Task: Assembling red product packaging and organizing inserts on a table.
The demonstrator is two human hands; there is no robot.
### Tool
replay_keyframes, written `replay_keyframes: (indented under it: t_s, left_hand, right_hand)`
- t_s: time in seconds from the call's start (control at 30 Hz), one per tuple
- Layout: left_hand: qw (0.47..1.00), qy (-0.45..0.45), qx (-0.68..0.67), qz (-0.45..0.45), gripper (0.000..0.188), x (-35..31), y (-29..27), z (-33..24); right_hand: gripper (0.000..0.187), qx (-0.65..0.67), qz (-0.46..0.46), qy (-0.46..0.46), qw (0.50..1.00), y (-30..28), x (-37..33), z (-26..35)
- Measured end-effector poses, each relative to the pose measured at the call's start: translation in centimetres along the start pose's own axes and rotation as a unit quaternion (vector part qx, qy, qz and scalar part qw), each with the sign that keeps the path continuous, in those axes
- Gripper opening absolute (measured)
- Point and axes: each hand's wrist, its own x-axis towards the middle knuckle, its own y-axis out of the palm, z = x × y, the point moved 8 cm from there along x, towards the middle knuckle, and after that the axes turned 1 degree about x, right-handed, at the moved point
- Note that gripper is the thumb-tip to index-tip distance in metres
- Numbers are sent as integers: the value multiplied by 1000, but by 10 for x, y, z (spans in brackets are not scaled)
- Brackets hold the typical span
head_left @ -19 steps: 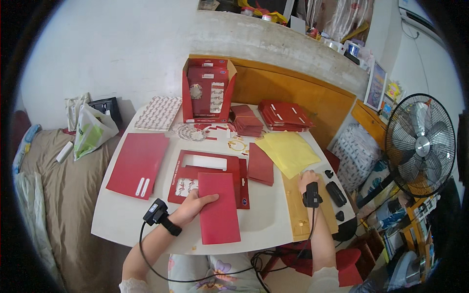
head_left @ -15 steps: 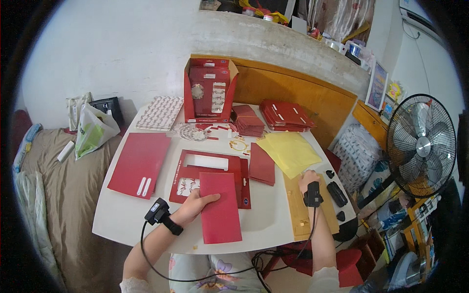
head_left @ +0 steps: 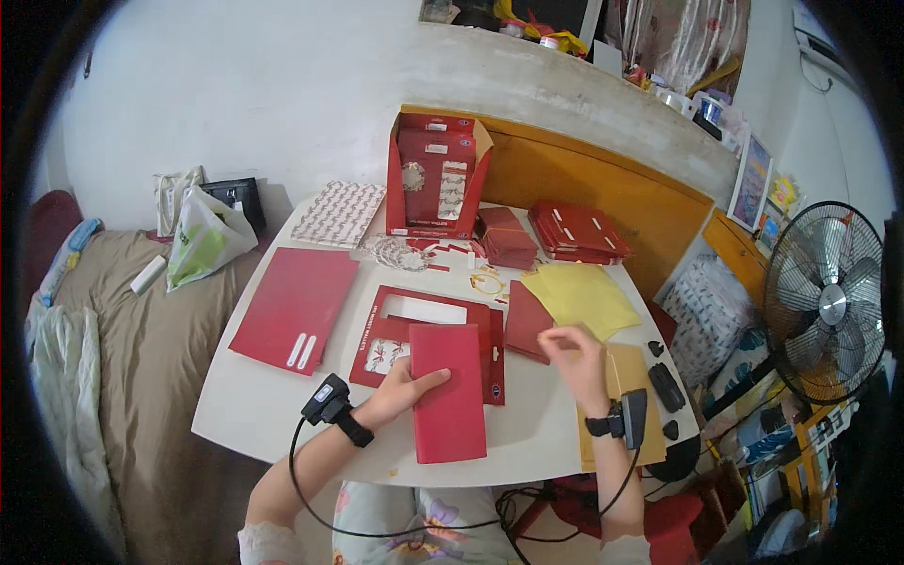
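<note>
Red folder [head_left: 449,414] near table edge [head_left: 527,469]

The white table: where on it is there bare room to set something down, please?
Bare patches on the white table: front left, between the large red card and the left forearm; front right, between the held red folder and the tan sheet. The back is crowded: red display box, red envelope pile, red stack.

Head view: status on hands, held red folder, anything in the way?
Left hand gripping red folder. Right hand apart, fingers bent; whether holding anything unclear. Folder partly blocks view of windowed red packaging.
</note>
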Motion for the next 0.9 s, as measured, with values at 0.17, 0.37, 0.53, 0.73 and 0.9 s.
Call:
replay_keyframes:
  t_s: [0.17,0.37,0.53,0.73,0.9]
  left_hand:
    - [998,62,-9,29,31,1,5,-7]
    - [996,42,68,46,33,-7,10,-13]
    - [983,173,59,9,30,-2,3,-8]
    - [983,149,108,-6,33,-1,2,-8]
    - [977,185,103,-37,29,-7,7,-22]
  right_hand:
    - [14,93,65,-113,987,59,-10,68]
    - [19,50,26,-142,988,81,-27,62]
    - [21,53,-2,-139,989,84,-32,60]
    - [21,22,-12,-167,986,83,-32,63]
    - [22,12,-22,-176,984,84,-34,65]
